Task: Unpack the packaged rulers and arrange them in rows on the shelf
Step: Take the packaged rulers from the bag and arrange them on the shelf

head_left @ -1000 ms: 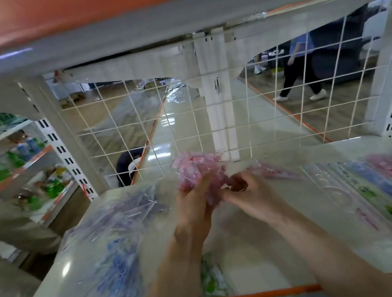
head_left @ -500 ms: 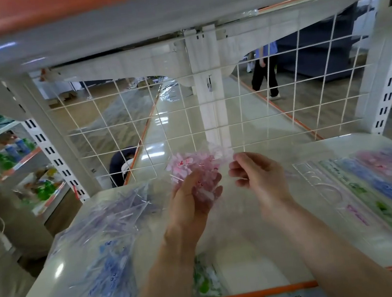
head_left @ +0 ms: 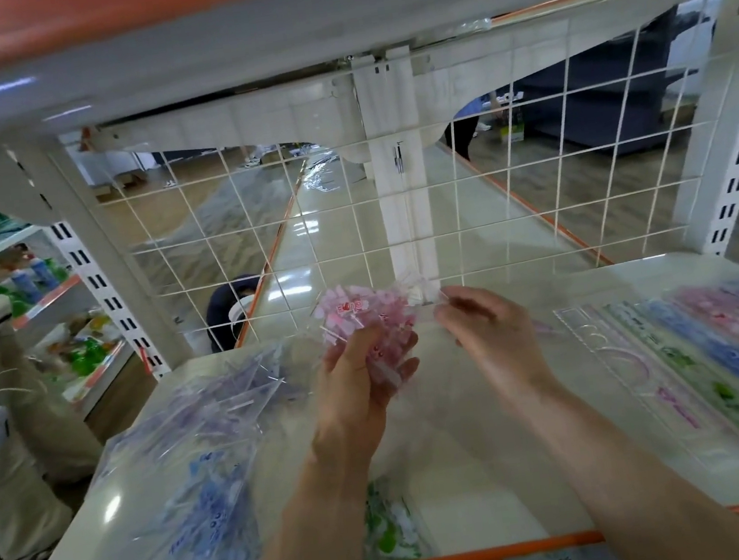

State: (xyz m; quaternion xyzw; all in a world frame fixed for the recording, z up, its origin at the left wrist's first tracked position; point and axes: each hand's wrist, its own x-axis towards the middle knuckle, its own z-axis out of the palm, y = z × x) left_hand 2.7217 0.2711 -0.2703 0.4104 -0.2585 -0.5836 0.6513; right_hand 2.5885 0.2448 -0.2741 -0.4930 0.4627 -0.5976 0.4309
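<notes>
The person's arms: left hand [head_left: 358,377] and right hand [head_left: 494,339] bare, forearms uncovered from wrist to the lower edge of the view

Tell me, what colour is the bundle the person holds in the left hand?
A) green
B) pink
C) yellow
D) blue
B: the left hand grips a pink bundle of wrapped rulers, while the blue packets lie loose on the shelf.

Head-worn, close, downward over shelf [head_left: 460,517]
</notes>
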